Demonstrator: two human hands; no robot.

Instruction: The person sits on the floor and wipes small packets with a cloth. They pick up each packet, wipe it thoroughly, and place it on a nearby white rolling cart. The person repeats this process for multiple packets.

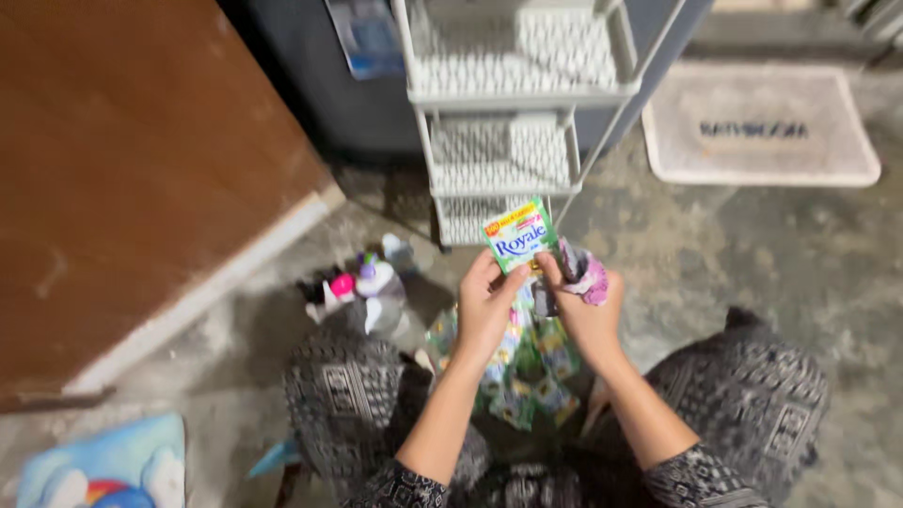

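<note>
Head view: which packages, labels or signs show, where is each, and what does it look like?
Green sachet: pinched by left hand and right hand; small, rectangular, white and blue print.
Sachet pile: on the lap; green, multicoloured.
Floor mat: top right; pale, dark lettering.
Blue sheet: top, on dark cabinet.

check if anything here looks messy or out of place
Small bottles and tubes lie jumbled on the bare concrete floor beside the white shelf rack, not on its shelves. A strip of green sachets dangles below both hands, which hold one green sachet. Nothing looks spilled or broken.
</note>
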